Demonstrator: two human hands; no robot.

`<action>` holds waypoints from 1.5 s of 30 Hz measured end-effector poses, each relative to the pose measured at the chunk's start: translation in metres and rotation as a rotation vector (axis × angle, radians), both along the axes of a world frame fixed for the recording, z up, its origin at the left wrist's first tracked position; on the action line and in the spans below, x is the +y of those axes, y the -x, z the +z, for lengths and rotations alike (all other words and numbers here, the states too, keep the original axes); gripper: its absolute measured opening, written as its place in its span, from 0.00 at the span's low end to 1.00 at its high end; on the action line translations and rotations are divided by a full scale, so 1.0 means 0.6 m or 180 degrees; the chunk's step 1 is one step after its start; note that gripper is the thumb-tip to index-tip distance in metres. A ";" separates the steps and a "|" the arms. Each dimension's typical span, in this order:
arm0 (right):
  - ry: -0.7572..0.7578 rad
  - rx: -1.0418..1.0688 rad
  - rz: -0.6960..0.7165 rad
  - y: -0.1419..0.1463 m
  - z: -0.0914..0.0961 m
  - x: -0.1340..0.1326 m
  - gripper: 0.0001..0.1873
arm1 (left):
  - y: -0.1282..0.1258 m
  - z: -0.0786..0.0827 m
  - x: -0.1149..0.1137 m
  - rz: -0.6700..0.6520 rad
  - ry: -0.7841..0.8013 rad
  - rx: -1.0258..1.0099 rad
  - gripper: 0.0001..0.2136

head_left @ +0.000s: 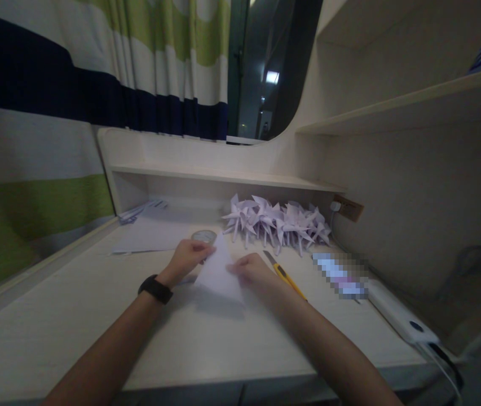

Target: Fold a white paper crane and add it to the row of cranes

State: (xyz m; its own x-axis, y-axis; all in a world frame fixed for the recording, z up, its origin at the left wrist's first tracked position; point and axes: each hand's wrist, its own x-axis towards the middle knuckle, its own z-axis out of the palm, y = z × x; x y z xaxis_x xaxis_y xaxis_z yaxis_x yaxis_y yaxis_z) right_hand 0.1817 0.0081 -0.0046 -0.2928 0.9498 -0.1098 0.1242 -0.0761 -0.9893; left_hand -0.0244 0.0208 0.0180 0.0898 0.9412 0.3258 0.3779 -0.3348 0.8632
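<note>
My left hand [187, 256] and my right hand [252, 269] both pinch a folded white sheet of paper [219, 273] just above the pale desk [96, 316]. The paper forms a triangle with its tip pointing away from me. The left hand grips the left edge, the right hand the right edge. A black band [155, 289] sits on my left wrist. A roll of clear tape [203, 235] lies just behind the left hand. A yellow utility knife [285, 274] lies right beside the right hand.
A heap of folded white paper pinwheels [278, 223] sits at the back under a low shelf [223, 176]. Loose white sheets [151, 237] lie at the back left. A white power strip [401, 316] with a cable lies at the right, and a striped curtain [54, 113] hangs at the left.
</note>
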 end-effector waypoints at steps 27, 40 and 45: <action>0.0245 -0.0166 0.0513 -0.005 -0.007 0.002 0.13 | 0.028 0.004 0.006 0.0145 0.0128 -0.0372 0.15; 0.0340 -0.0346 0.0855 -0.001 -0.023 0.007 0.12 | 0.038 0.016 0.002 0.0154 0.0398 -0.0449 0.15; 0.0433 -0.0418 0.1237 -0.007 -0.018 0.006 0.12 | 0.044 0.009 0.011 0.0233 0.0472 -0.0417 0.14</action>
